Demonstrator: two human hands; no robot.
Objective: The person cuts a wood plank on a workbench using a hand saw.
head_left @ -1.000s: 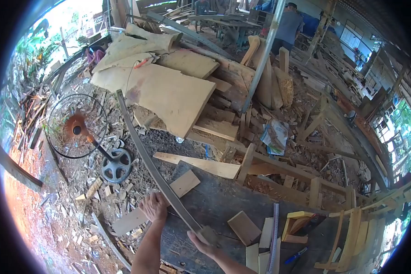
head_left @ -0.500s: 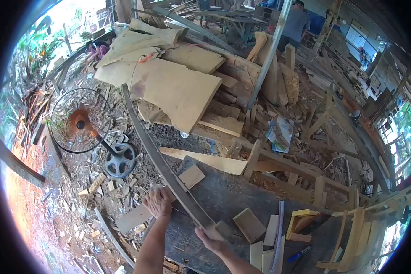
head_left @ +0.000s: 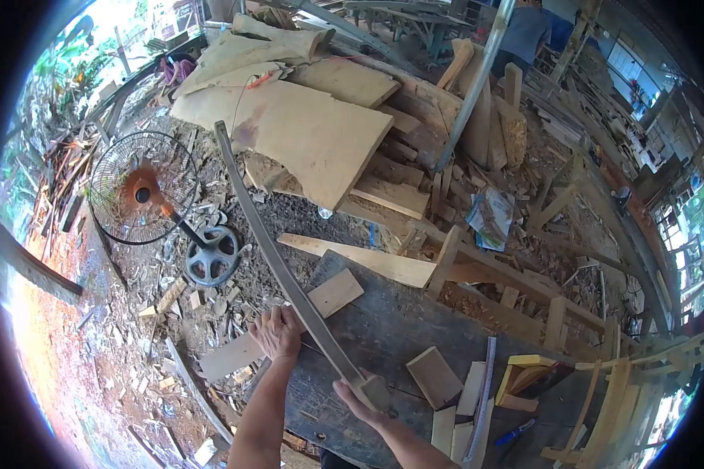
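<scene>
floor (head_left: pixel 291 219): dirt, scrap-strewn | back wall (head_left: pixel 612 37): pale | window (head_left: pixel 626 62): bright | metal pole (head_left: pixel 475 82): slanting | daylight (head_left: pixel 129 22): strong at left

Woodworking shop: wood slabs (head_left: pixel 313 139), scraps (head_left: pixel 172 295)

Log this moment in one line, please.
Left grip: on flat board | right grip: near end of long strip | strip: crosses over board | board: overhangs table edge

Right hand (head_left: pixel 361 402) has got the near end of a long wooden strip (head_left: pixel 267 242), left hand (head_left: pixel 276 332) is on a flat board (head_left: pixel 338 292) across the dark bench (head_left: pixel 391 332). Fan (head_left: pixel 143 189) off left, blue pen (head_left: pixel 515 432) near right.
</scene>
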